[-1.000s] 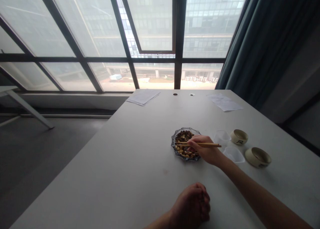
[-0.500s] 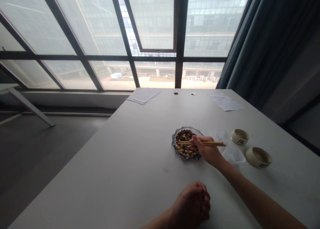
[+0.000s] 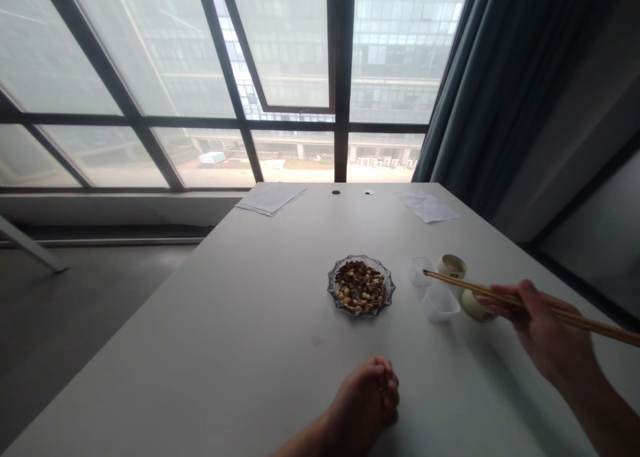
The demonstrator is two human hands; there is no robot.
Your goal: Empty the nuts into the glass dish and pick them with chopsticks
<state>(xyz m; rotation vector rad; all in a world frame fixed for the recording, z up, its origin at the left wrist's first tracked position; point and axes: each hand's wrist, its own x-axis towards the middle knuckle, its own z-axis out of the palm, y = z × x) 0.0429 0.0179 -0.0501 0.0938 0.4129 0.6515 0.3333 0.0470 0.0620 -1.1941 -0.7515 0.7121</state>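
Observation:
My right hand grips a pair of wooden chopsticks over the right side of the table. Their tips, with a dark speck at the end, hang above the rear clear plastic container; whether they pinch anything is too small to tell. A second clear plastic container stands in front of it. My left hand rests curled on the table near its front, fingers folded in, with nothing visible in it. Beyond it, a scalloped glass dish holds mixed dark seeds and pale nuts.
Two cream ceramic bowls stand beside the containers: a rear one and a nearer one partly hidden by my right hand. Papers lie at the far left and far right of the white table. Windows and a dark curtain rise behind.
My right hand has moved right with the chopsticks, from the glass dish to above the plastic containers. My left hand stays curled on the table. The view has shifted slightly right.

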